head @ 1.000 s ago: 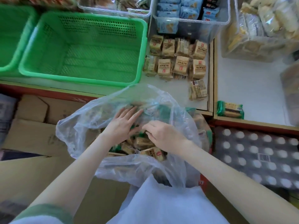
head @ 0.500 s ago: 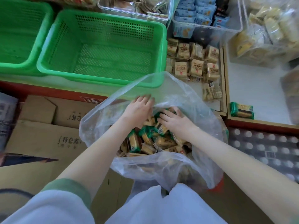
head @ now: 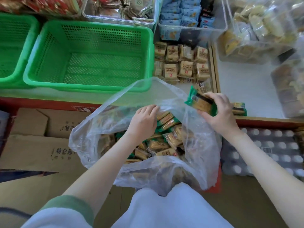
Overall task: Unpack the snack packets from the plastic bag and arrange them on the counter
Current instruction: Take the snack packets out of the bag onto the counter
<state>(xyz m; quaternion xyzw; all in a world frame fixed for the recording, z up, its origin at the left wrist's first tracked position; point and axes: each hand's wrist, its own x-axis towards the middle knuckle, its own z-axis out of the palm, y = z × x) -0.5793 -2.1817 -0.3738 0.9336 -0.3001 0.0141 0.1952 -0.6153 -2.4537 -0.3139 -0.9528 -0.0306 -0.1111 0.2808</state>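
Observation:
A clear plastic bag (head: 98, 135) stands open below the counter, holding several tan and green snack packets (head: 162, 143). My right hand (head: 218, 112) grips a green-edged packet (head: 199, 102) raised above the bag's right rim. My left hand (head: 144, 120) reaches into the bag with curled fingers over packets; whether it holds one is hidden. Several tan packets (head: 184, 65) lie in rows on the white counter (head: 243, 89). One green packet (head: 239, 108) lies on the counter just right of my right hand.
Two green baskets (head: 88, 53) stand on the counter at the left. Clear bins of snacks (head: 192, 18) line the back, bagged snacks (head: 263, 27) at the right. Cardboard boxes (head: 37, 145) sit left of the bag, a wrapped pack of bottles (head: 266, 150) to the right.
My right hand has come up out of the bag with a green-edged packet and moved right toward the counter. My left hand stays inside the bag.

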